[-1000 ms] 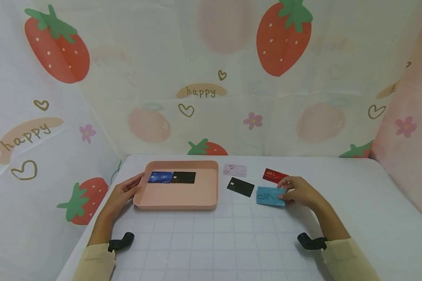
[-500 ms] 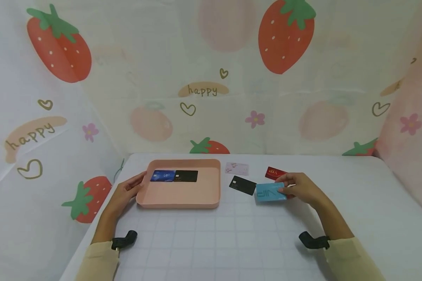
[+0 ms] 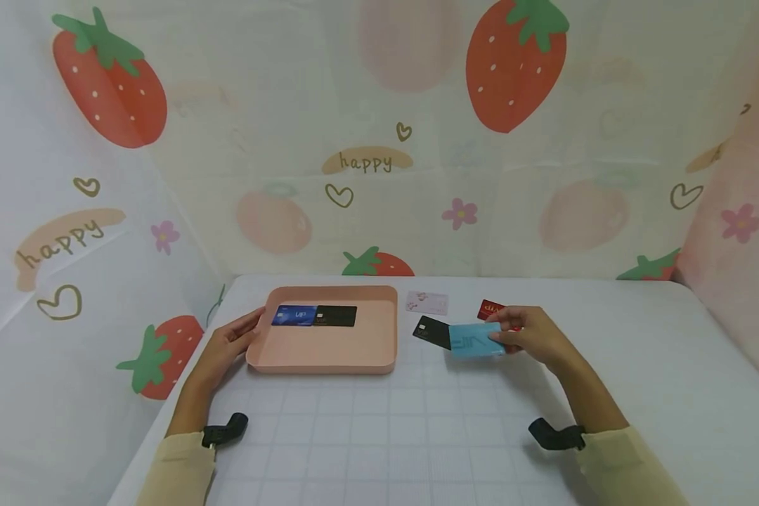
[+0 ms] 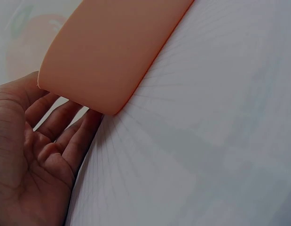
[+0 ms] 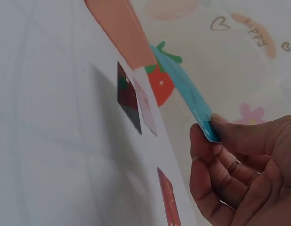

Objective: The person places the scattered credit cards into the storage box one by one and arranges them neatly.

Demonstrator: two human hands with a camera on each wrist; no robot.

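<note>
My right hand [image 3: 531, 337] pinches a light blue VIP card [image 3: 476, 340] between thumb and fingers. In the right wrist view, that card [image 5: 185, 92] hangs above the table with its shadow below. Seen from the head, it covers part of a black card [image 3: 430, 331] on the table. A red VIP card [image 3: 490, 308] lies partly behind my right hand. On the left, my left hand [image 3: 224, 348] touches the end of a pink tray [image 3: 322, 358], its fingers against the tray's side wall [image 4: 103, 56] in the left wrist view.
Side by side in the tray's upper part lie a blue VIP card [image 3: 294, 315] and a black card [image 3: 335, 316]. A pale floral card [image 3: 426, 303] lies right of the tray. A strawberry-print cloth [image 3: 367, 211] hangs behind the white table [image 3: 354, 450].
My right hand has lifted the light blue card off the table and carried it left, so it now overlaps the black card in view. My left hand stays at the tray.
</note>
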